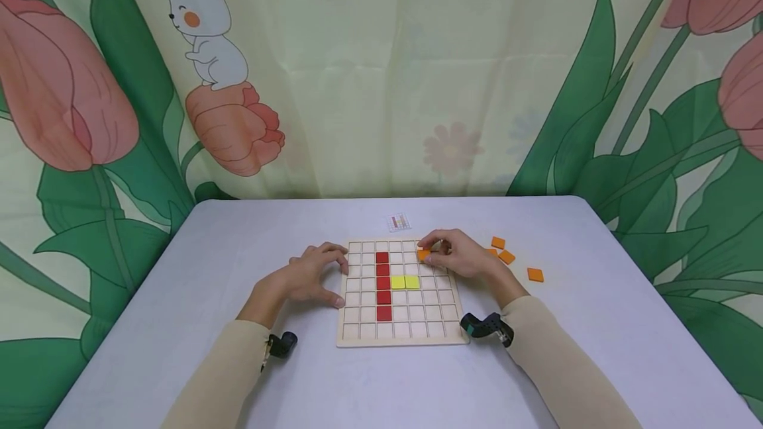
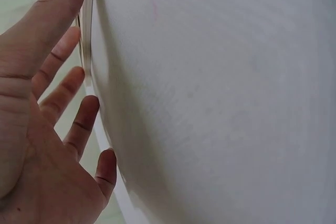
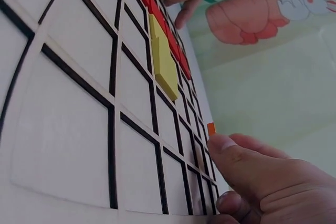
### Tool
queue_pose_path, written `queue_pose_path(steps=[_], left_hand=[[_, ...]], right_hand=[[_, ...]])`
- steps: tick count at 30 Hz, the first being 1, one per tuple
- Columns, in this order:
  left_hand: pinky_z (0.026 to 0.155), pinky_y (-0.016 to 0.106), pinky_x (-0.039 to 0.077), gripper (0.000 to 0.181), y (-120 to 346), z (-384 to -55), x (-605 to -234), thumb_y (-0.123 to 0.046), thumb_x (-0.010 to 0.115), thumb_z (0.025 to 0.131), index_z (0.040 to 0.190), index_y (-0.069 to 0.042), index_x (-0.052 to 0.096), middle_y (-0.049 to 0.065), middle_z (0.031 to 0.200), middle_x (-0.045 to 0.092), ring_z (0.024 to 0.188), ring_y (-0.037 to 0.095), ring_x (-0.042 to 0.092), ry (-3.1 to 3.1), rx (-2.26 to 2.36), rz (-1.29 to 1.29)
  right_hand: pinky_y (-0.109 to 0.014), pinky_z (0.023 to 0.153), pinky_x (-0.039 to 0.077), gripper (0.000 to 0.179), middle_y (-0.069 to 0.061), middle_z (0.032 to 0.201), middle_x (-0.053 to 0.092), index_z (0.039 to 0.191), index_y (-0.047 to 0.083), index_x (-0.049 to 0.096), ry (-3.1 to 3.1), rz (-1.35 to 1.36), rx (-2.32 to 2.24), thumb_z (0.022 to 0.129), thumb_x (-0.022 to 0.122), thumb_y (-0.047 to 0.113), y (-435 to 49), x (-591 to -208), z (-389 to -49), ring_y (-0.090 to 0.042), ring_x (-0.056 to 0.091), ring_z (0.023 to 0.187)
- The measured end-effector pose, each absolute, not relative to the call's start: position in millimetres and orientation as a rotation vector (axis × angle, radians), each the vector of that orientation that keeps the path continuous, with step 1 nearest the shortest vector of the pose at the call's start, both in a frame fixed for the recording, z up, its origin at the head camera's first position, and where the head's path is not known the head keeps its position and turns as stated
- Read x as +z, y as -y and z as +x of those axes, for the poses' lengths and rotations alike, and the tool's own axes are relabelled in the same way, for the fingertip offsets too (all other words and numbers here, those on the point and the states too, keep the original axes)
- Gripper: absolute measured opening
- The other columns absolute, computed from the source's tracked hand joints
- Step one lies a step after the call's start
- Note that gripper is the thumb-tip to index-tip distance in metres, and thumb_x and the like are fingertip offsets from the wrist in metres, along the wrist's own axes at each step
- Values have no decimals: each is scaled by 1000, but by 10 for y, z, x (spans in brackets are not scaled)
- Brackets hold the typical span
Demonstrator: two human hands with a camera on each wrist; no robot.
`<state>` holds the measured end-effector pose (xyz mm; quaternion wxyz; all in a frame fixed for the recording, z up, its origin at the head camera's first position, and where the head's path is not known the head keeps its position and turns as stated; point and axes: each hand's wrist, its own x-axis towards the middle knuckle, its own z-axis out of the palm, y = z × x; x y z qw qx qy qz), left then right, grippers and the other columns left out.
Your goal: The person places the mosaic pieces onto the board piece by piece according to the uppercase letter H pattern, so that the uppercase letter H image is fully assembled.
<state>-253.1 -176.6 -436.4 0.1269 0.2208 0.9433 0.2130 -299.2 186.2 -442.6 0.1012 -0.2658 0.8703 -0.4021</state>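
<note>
A wooden grid board lies on the table. A column of several red tiles sits in its cells, and two yellow tiles extend rightward from the middle of that column. My right hand pinches an orange tile over the board's upper right cells; in the right wrist view only a bit of the orange tile shows past the thumb. At the board's left edge rests my left hand, its thumb and fingers spread along the edge. The left wrist view shows the same left hand with loosely extended fingers.
Several loose orange tiles lie right of the board, near my right forearm. A small printed pattern card is behind the board. The white table ends at a curtain with flowers and a rabbit.
</note>
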Motion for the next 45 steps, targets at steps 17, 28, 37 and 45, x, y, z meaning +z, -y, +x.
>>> queue_pose_path(steps=[17, 28, 37, 45], left_hand=[[104, 73, 33, 52, 1757, -2523, -4357, -47, 94, 70, 108, -37, 59, -5, 157, 41, 139, 31, 38, -2755, 608, 602], [102, 68, 36, 52, 1783, -2491, -4374, -50, 92, 71, 109, -38, 58, -8, 157, 41, 139, 30, 38, -2748, 597, 626], [102, 71, 35, 50, 1767, -2509, -4331, -48, 92, 72, 107, -36, 59, -6, 157, 40, 138, 30, 38, -2739, 614, 622], [101, 72, 35, 50, 1770, -2512, -4333, -50, 92, 72, 107, -36, 58, -6, 157, 40, 138, 32, 39, -2740, 601, 634]], right_hand=[[-30, 69, 44, 30, -3, 114, 67, 123, 14, 70, -2709, -760, -1067, 94, 76, 14, -1811, -4470, -2977, -18, 52, 77], [-33, 78, 51, 32, -1, 121, 65, 127, 16, 67, -2667, -691, -1163, 96, 75, 18, -1854, -4443, -2788, -19, 59, 93], [-32, 83, 54, 31, -4, 123, 65, 127, 12, 67, -2714, -810, -1151, 97, 73, 15, -2007, -4319, -2746, -17, 62, 95], [-31, 79, 56, 32, -9, 120, 67, 124, 10, 67, -2782, -838, -1142, 94, 76, 12, -2337, -4264, -2670, -19, 61, 93]])
